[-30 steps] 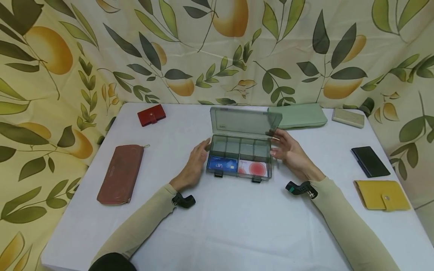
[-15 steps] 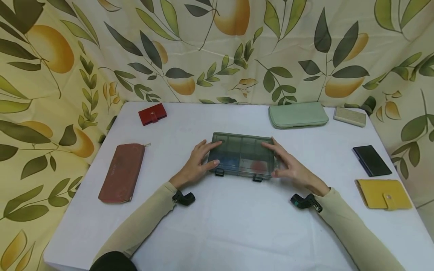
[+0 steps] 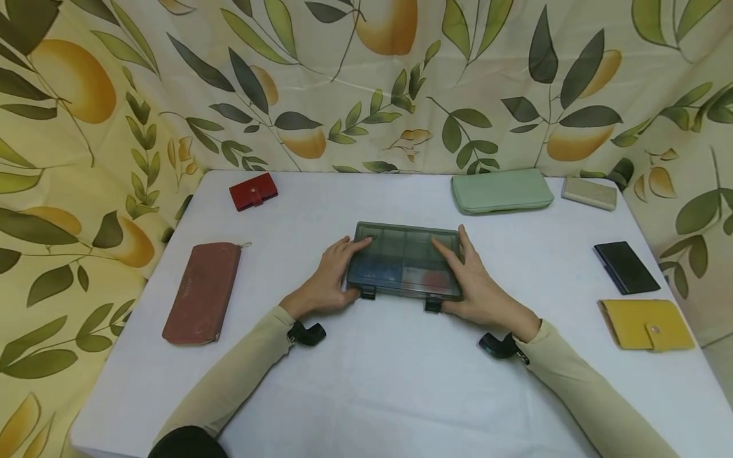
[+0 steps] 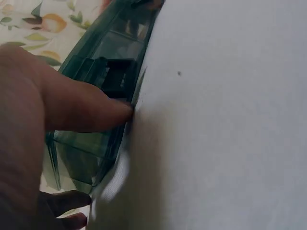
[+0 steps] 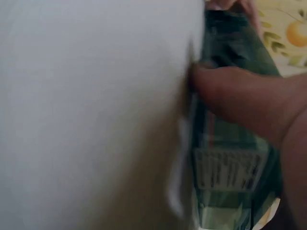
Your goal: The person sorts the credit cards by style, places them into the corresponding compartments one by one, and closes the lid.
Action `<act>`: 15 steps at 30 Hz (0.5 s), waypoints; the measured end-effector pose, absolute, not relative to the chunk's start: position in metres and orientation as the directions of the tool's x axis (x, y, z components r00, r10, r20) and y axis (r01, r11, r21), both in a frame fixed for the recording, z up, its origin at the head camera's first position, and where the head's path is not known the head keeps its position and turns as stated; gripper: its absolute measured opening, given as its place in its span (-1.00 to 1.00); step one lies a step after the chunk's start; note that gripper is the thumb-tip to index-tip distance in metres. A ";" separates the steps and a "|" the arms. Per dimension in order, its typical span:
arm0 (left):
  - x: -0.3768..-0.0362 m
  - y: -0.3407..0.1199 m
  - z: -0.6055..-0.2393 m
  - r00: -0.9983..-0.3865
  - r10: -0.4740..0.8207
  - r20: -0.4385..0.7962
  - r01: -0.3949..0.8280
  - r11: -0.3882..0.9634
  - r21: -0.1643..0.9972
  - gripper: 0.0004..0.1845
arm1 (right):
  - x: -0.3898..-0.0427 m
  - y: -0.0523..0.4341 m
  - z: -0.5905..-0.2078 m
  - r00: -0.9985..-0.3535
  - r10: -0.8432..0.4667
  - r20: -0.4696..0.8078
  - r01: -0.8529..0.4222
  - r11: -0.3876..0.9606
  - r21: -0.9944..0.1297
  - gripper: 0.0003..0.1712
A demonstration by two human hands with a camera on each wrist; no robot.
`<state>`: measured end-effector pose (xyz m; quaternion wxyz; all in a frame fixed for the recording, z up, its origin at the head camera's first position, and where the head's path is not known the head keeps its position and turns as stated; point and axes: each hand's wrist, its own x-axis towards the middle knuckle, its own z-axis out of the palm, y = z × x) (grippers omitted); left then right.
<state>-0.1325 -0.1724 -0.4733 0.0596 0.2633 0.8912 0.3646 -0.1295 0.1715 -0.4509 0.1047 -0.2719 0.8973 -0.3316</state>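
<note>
A translucent dark-green compartment box [image 3: 395, 245] lies on the table with its lid down. Through the lid show a blue card [image 3: 375, 275] and a pale card with a red circle [image 3: 429, 278]. My left hand [image 3: 326, 280] grips the box's left end, index finger over the lid, thumb at the front edge beside the left latch [image 3: 368, 292]. At the other end my right hand [image 3: 483, 289] holds the box, index finger lying on the lid and thumb by the right latch [image 3: 433, 304]. In the right wrist view a printed label [image 5: 229, 168] shows on the box.
A brown zip wallet [image 3: 203, 292] and a red card holder [image 3: 254, 192] lie to the left. Behind the box on the right are a mint-green wallet [image 3: 502, 191] and a beige case [image 3: 590, 193]. A black wallet [image 3: 627, 267] and yellow wallet [image 3: 647, 325] lie far right.
The box's raised lid has come down over the compartments. Both hands have moved in around the ends, thumbs now at the front edge and the right index finger farther across the lid.
</note>
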 end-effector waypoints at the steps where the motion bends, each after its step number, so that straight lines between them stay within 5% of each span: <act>1: -0.132 -0.172 -0.473 -0.853 0.513 0.095 0.434 0.598 0.674 0.09 | -0.129 0.171 -0.451 -0.829 -0.559 -0.008 -0.428 0.643 -0.636 0.42; 15: -0.128 -0.171 -0.479 -0.866 0.451 0.218 0.463 0.556 0.691 0.18 | -0.124 0.169 -0.449 -0.818 -0.574 -0.039 -0.446 0.675 -0.588 0.42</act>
